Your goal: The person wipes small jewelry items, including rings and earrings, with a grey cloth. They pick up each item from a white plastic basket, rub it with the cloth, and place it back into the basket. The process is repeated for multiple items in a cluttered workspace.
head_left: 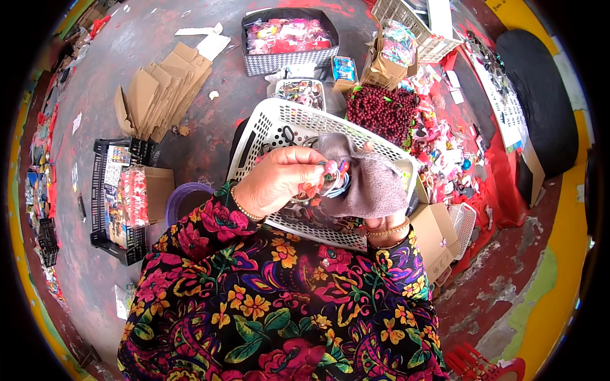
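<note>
Over a white perforated plastic basket (254,130), my left hand (286,178) pinches a small bunch of colourful hair ties (332,171), with pink, red and blue bits showing at the fingertips. Just right of it, a grey-mauve cloth (378,184) drapes over my right hand (380,223), whose thumb base and wrist show below. Most of the right hand's fingers are hidden by the cloth, which they appear to grip from underneath. Pale blue bands (340,185) lie between the left fingertips and the cloth. Dark loops (289,135) rest inside the basket.
Beyond the basket stand a small white tray (325,95) of trinkets, dark red berry-like beads (381,113) and a checked fabric bin (279,63). Leftward are a purple bucket (173,206), a black crate (121,251) and flattened cardboard (162,95). An open carton (435,238) sits at right.
</note>
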Tool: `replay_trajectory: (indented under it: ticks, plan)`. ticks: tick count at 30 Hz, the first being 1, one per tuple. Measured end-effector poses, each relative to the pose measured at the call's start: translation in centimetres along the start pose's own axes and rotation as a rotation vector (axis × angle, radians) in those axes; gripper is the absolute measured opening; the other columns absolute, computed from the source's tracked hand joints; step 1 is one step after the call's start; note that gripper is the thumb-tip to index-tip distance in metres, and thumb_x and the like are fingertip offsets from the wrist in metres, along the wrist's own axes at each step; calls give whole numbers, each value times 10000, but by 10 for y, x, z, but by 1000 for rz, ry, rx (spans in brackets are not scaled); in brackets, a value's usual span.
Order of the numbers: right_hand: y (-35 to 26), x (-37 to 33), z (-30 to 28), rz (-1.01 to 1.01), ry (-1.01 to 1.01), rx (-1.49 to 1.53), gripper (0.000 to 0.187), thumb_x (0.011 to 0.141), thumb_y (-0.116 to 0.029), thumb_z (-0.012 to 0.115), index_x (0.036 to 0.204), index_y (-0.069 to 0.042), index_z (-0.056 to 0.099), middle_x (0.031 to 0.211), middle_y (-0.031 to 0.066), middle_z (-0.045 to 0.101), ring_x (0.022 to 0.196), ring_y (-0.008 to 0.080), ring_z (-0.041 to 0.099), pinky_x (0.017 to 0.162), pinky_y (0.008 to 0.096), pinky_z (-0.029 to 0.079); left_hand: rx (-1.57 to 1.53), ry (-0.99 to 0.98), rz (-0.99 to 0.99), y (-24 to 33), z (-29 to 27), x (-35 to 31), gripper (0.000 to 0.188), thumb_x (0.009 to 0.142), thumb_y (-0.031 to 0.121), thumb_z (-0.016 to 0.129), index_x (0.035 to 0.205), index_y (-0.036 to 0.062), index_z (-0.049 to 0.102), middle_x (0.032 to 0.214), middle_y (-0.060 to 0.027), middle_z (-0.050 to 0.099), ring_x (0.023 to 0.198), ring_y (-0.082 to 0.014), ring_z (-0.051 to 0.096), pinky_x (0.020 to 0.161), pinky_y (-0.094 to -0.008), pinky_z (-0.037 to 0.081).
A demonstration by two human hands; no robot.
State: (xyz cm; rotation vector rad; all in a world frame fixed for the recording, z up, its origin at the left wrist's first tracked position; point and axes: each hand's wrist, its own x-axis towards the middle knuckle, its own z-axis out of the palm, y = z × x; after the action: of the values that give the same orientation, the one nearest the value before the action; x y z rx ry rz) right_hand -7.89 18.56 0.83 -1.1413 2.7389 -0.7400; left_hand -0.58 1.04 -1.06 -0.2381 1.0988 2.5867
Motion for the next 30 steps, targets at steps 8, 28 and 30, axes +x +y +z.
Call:
replay_trajectory:
  ticks: [8, 28, 30]
  plan:
    - [-8, -3, 16, 76, 18, 1202, 176, 789, 38, 576, 951, -24, 544, 954, 17, 548, 831, 99, 545, 671, 234, 471, -103, -49, -91, -1, 2, 2, 110, 870, 103, 502, 879, 1, 540, 669, -13, 481, 611, -113, 482, 576, -263, 433]
    - [-1, -16, 26, 16, 209, 384, 283, 741, -124, 563, 1021, -87, 560, 845, 15, 581, 733, 177, 551, 713, 309, 435, 267, -108, -58, -7, 6, 1, 165, 871, 127, 519, 847, -21, 586, 664, -11, 540, 595, -85, 516, 576, -218, 413]
    - [1, -15, 26, -82, 285, 336, 334, 697, -136, 594, 1023, -79, 557, 856, 22, 581, 754, 194, 557, 717, 315, 440, 178, -132, -80, -5, 4, 2, 155, 874, 109, 508, 902, -25, 581, 719, -51, 555, 618, -107, 518, 590, -230, 418]
